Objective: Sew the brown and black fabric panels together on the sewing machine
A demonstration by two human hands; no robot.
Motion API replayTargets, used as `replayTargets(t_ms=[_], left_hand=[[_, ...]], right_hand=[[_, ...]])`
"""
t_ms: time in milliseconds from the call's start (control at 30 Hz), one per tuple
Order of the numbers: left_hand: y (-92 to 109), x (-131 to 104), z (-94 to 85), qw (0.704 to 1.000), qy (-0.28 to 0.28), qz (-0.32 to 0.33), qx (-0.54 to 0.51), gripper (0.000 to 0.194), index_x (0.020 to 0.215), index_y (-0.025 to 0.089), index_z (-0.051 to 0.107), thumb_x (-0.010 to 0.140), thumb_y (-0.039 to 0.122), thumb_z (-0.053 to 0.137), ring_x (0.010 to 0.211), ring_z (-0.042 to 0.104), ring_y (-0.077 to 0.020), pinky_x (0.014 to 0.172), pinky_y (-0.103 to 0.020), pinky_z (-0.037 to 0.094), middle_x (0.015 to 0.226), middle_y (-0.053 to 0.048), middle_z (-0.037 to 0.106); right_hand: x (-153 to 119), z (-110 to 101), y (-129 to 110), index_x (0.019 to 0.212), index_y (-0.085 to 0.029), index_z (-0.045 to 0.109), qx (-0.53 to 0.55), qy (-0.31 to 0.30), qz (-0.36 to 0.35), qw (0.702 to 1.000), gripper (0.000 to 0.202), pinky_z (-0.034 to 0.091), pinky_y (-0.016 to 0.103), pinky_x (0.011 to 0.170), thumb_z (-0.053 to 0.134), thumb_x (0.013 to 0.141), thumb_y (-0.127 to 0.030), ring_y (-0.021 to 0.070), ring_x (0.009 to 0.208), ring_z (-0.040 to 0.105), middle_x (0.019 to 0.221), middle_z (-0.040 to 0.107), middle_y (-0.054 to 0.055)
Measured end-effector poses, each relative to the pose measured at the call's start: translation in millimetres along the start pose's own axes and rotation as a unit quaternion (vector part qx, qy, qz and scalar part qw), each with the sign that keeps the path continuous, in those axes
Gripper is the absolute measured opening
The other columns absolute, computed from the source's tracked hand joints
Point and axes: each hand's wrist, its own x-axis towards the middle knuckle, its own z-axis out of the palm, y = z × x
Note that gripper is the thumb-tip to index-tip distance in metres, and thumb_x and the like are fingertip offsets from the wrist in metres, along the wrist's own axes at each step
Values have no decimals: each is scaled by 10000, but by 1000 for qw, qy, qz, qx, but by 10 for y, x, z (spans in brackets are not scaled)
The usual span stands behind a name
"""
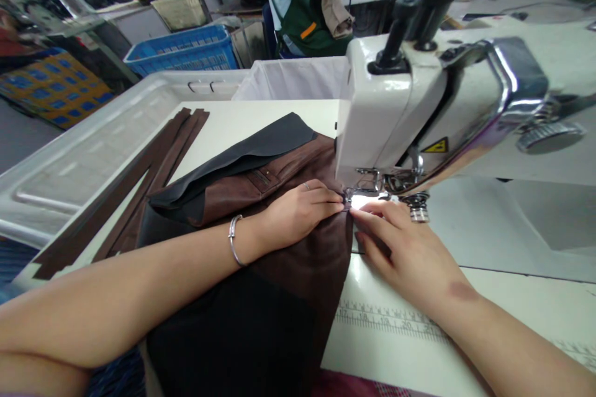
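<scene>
A brown and black leather-like garment piece (298,267) lies across the sewing table, its right edge under the needle area of a white sewing machine (372,118). My left hand (302,211) rests flat on the brown part, fingers stretched toward the presser foot (347,196). On the other side, my right hand (400,242) has its fingertips at the garment's edge, close by the foot. Whether those fingertips pinch the material is hard to make out. A bright lamp lights the spot between both hands. A zipped pocket (265,178) shows on the folded brown section.
Long brown strips (139,198) lie left on the table (261,105). Beyond stand a translucent plastic tub (93,155), a white-lined bin (298,77) and a blue crate (186,49). A ruler scale (386,319) marks the front edge. A person in a green apron (307,18) works behind.
</scene>
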Motion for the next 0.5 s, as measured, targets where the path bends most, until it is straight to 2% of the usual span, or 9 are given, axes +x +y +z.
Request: replayTargets(t_ms=[267,500], left_hand=[[-3,3,7,1000,-2,-10,-5,247,1137,132,603,945,132,447,1056,589,-174,961,-360,497,1110,-91,677],[-7,38,-25,1000,-22,1,-9,244,1129,111,603,944,121,443,1041,588,-180,978,-353,484,1107,-82,679]], right_hand=[[20,20,-13,1210,-174,572,-7,-14,-5,1000,340,453,487,908,501,879,-206,290,1047,512,1182,575,104],[17,31,-27,1226,-156,562,-20,-25,-1,999,353,446,486,907,492,883,-203,289,1034,497,1194,563,96]])
